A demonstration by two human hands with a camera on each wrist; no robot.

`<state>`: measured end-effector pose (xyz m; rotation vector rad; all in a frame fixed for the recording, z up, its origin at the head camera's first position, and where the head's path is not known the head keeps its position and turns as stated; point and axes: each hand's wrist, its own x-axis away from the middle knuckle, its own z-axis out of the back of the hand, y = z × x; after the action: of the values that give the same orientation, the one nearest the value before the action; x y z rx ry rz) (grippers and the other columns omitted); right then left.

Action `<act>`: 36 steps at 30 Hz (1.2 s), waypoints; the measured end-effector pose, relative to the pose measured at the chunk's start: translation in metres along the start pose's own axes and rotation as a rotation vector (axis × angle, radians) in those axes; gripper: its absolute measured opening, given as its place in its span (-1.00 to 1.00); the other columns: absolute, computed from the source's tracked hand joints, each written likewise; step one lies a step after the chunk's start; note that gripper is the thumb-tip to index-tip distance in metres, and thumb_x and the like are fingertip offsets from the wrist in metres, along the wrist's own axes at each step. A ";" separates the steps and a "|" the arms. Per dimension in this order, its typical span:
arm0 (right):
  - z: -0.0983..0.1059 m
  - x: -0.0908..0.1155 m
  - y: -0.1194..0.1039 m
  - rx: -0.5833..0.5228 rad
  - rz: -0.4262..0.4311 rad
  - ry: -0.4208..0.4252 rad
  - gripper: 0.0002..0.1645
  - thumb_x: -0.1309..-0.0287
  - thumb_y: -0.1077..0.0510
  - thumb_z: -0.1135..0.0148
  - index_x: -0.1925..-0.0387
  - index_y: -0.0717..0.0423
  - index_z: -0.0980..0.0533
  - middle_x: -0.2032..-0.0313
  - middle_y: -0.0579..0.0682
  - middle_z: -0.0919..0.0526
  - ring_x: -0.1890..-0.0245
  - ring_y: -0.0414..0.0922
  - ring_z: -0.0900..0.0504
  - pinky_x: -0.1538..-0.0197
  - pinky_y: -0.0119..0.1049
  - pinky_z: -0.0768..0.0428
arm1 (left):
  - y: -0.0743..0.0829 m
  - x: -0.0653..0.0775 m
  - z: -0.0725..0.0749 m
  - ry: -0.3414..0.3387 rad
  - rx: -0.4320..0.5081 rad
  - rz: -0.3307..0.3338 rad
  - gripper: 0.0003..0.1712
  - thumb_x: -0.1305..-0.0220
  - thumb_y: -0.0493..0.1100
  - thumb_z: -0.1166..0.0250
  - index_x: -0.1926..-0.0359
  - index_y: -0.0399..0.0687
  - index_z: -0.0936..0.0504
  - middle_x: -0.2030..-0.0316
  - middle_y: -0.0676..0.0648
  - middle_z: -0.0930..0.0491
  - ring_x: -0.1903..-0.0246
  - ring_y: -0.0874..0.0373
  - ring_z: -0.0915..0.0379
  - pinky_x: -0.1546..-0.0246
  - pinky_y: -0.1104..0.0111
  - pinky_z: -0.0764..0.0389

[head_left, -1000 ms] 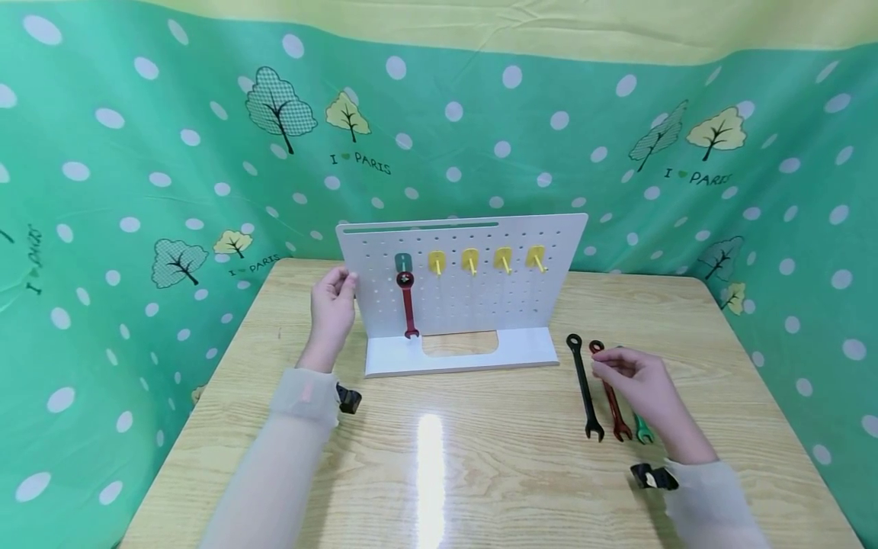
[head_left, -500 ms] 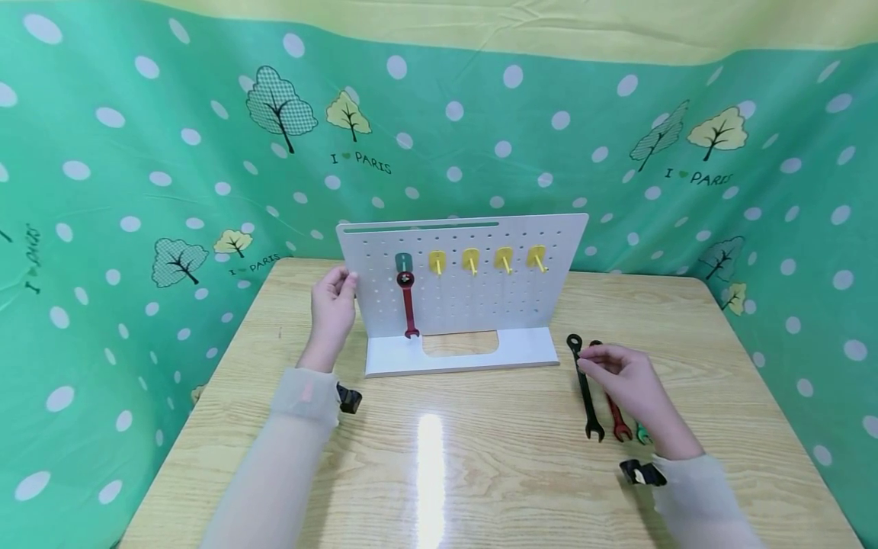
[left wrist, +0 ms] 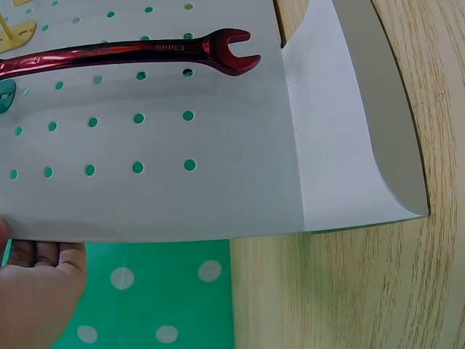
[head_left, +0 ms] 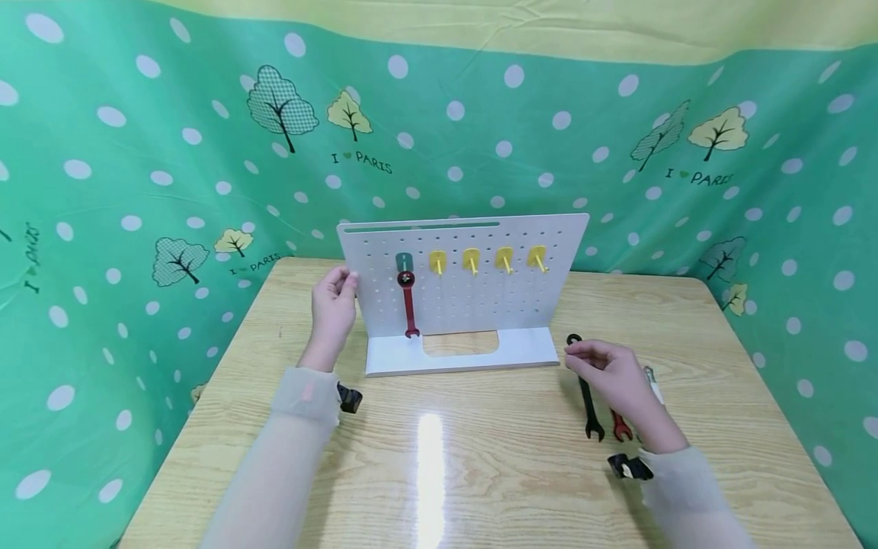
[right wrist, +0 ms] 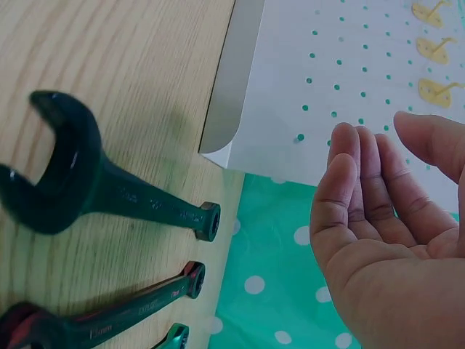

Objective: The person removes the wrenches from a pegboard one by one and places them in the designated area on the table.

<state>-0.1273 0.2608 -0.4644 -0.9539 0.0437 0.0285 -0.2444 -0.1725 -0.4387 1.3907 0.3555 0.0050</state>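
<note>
My left hand [head_left: 334, 309] grips the left edge of a white pegboard [head_left: 384, 309], its thumb on the front face. From the board's green hook [head_left: 404, 261] hangs a red combination wrench [head_left: 410, 313], open end down, close in the left wrist view. Over the ring end of a black combination wrench [head_left: 591, 415] hovers my right hand [head_left: 613, 381]. Its fingers are loosely bent, thumb apart, holding nothing in the right wrist view. Under that hand lies another red wrench [head_left: 621, 427], mostly covered. The green wrench [right wrist: 174, 339] barely shows beyond it.
Several yellow hooks [head_left: 469, 261] line the board to the right of the hanging wrench. The board's base [head_left: 524, 349] stands on the wooden table [head_left: 507, 450], left of the loose wrenches. A green dotted cloth [head_left: 453, 137] hangs behind.
My right hand has moved left, from above the loose red wrench to above the black one's ring end. The left hand stays on the board.
</note>
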 end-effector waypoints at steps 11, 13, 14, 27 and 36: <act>-0.008 -0.006 -0.005 -0.073 0.004 -0.039 -0.68 -0.38 0.05 -0.34 0.01 0.20 -0.65 0.15 0.06 -0.70 0.19 0.00 -0.65 0.21 -0.34 -0.64 | 0.001 0.000 0.001 -0.001 -0.004 0.023 -0.74 -0.57 -0.23 -0.11 0.03 -0.39 -0.61 0.30 -0.27 -0.56 0.42 0.08 -0.34 0.43 0.48 -0.44; -0.010 -0.007 -0.005 -0.078 0.012 -0.034 -0.71 -0.37 0.08 -0.35 0.02 0.20 -0.65 0.16 0.05 -0.71 0.20 -0.02 -0.65 0.21 -0.35 -0.64 | 0.001 0.000 0.001 -0.001 -0.007 0.024 -0.73 -0.57 -0.23 -0.11 0.02 -0.39 -0.61 0.30 -0.27 -0.57 0.41 0.08 -0.35 0.40 0.46 -0.46; -0.011 -0.008 -0.006 -0.082 0.016 -0.031 -0.73 -0.36 0.10 -0.36 0.03 0.19 -0.66 0.17 0.05 -0.71 0.20 -0.02 -0.66 0.21 -0.35 -0.64 | 0.001 0.000 0.001 -0.002 -0.007 0.024 -0.73 -0.57 -0.22 -0.11 0.02 -0.39 -0.61 0.30 -0.27 -0.57 0.40 0.08 -0.35 0.38 0.44 -0.48; -0.024 -0.009 -0.016 -0.070 0.075 -0.009 -0.80 -0.33 0.14 -0.38 0.11 0.18 -0.69 0.23 0.03 -0.72 0.26 -0.06 -0.67 0.25 -0.37 -0.63 | 0.002 0.000 0.000 0.004 -0.002 0.023 -0.74 -0.57 -0.24 -0.11 0.01 -0.40 -0.61 0.28 -0.25 -0.59 0.38 0.13 -0.39 0.26 0.36 -0.55; -0.031 -0.009 -0.020 -0.156 0.055 -0.050 -0.77 -0.33 0.18 -0.38 0.08 0.25 -0.67 0.22 0.07 -0.71 0.24 -0.01 -0.66 0.24 -0.35 -0.64 | 0.001 0.000 0.000 0.010 -0.006 0.025 -0.74 -0.57 -0.23 -0.12 0.02 -0.40 -0.60 0.26 -0.24 -0.59 0.30 0.09 -0.44 0.22 0.34 -0.54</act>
<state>-0.1357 0.2237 -0.4661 -1.1069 0.0218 0.1078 -0.2439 -0.1719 -0.4374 1.3895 0.3463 0.0342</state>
